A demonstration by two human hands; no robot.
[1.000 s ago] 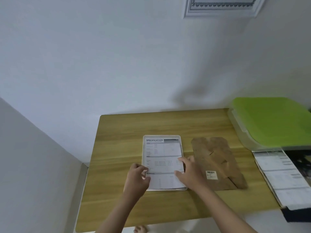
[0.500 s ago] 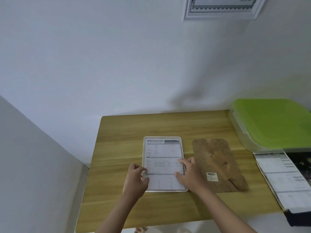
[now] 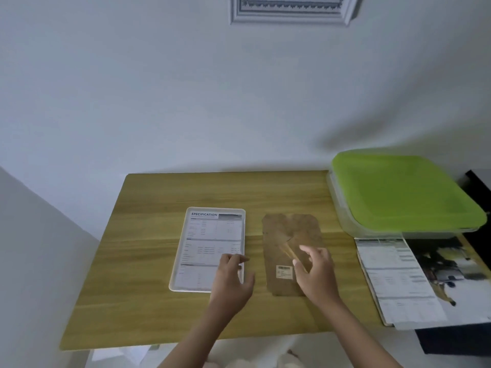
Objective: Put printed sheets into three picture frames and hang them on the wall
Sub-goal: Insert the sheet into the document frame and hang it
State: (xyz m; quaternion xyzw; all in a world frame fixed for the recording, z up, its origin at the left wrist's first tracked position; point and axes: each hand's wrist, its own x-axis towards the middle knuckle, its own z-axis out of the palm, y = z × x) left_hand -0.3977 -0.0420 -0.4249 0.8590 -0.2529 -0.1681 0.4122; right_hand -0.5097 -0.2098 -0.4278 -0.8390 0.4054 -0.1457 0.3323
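Bench: light wooden rectangular bench (image 3: 159, 309) set against a white wall, far edge touching it.
Frame: white rounded-corner picture frame (image 3: 210, 248) lies flat, centre-left of bench, w/ a printed sheet headed "SPECIFICATION" (image 3: 212, 235) inside it, print side up.
Backing: brown fibreboard backing panel (image 3: 287, 235) lies flat just right of the frame, apart from it; white barcode label (image 3: 284, 272) near its near end; fold-out stand flap at its middle.
Left hand: left hand (image 3: 231, 282) over the frame's near right corner, fingers loosely bent, fingertips at the sheet's right margin. Grip: relaxed, holding nothing; contact w/ sheet cannot be told.
Right hand: right hand (image 3: 316, 274) over the backing panel's near right part, fingers spread and part-curled by the stand flap. Grip: wide, nothing held that shows.
Right side: clear plastic box w/ lime-green lid (image 3: 398, 192) at far right; stack of printed sheets and a photo print (image 3: 409, 277) near right, past the bench's edge.
Wall: white ornate-bordered framed sheet (image 3: 289, 9) hangs up top, partly cut off.
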